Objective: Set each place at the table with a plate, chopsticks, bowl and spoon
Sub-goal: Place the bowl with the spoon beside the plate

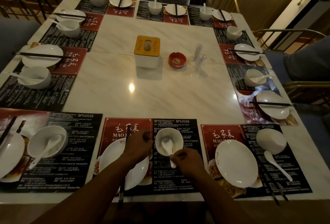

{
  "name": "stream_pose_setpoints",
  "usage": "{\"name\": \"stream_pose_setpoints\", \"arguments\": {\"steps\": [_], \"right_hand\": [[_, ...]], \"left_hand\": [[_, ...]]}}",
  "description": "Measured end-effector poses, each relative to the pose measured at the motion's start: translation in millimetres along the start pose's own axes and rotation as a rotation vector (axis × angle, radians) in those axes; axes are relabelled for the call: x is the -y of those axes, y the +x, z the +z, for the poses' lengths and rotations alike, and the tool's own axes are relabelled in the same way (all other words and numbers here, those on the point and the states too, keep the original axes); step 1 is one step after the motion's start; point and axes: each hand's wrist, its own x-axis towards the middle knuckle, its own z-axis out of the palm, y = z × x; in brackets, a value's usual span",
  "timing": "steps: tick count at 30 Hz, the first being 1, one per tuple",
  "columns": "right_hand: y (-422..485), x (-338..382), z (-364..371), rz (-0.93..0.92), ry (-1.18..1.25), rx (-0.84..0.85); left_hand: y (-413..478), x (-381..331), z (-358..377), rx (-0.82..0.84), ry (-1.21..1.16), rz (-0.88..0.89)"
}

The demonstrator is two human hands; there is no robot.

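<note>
Placing spoon: right grip pinches its handle, scoop resting in bowl.
Left grip: curled round chopsticks, apparently aligning them across plate.
Why: handle faces the seat, handy for a diner.

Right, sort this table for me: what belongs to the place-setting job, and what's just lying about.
Belongs to the job:
- plate
- chopsticks, gripped by the left hand
- bowl
- spoon, pinched by the right hand
- the same four items at the other places

Just lying about:
- tissue box
- red ashtray
- two clear containers
</note>
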Motion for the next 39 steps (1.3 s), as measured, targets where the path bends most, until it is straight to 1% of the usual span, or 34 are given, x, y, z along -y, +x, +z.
{"name": "stream_pose_setpoints", "arguments": {"steps": [5, 11, 16, 19, 22, 26, 31, 39], "right_hand": [[4, 0, 0, 0.028, 0.025, -0.033], [6, -3, 2, 0.005, -0.009, -0.014], [12, -8, -1, -0.021, -0.087, -0.004], [22, -13, -11, -0.027, -0.121, -0.065], [30, -14, -24, -0.071, -0.144, -0.137], [40, -13, -26, -0.132, -0.179, -0.045], [51, -15, -28, -0.181, -0.243, -0.052], [58, -19, -30, -0.194, -0.263, -0.036]], "left_hand": [[-1, 1, 1, -0.012, -0.003, 0.011], [1, 1, 6, 0.010, -0.007, 0.002], [3, 0, 10, 0.056, -0.047, -0.020], [6, 0, 13, 0.059, -0.056, -0.030], [7, -1, 15, 0.066, -0.052, -0.038], [5, -2, 16, 0.077, -0.057, -0.057], [1, -2, 18, 0.070, -0.052, -0.049], [-2, -1, 20, 0.054, -0.058, -0.052]]}}
